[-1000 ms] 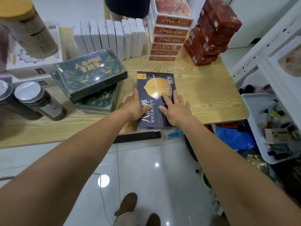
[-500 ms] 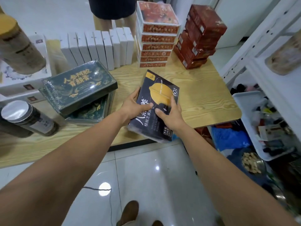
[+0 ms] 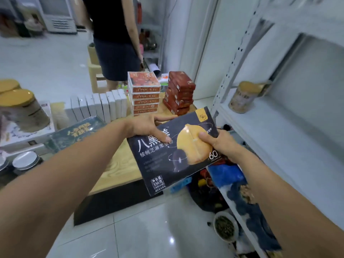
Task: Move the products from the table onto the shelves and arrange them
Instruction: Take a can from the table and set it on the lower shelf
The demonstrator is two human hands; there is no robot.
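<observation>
Black box [image 3: 178, 155] ×1 | left hand [image 3: 145, 127] grips its left edge, right hand [image 3: 217, 144] its right edge, thumbs on top | held tilted in air off tabletop [image 3: 119, 164] right front corner, beside shelf [image 3: 279, 127] | 1 s ago: flat on tabletop

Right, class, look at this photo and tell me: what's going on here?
A person grips a flat dark-blue cardboard box with a yellow picture, left hand and right hand at its sides. It is in the air beside the light wooden table, near the white metal shelf, where one gold-lidded jar stands. On the table wait white boxes, orange boxes and red boxes.
</observation>
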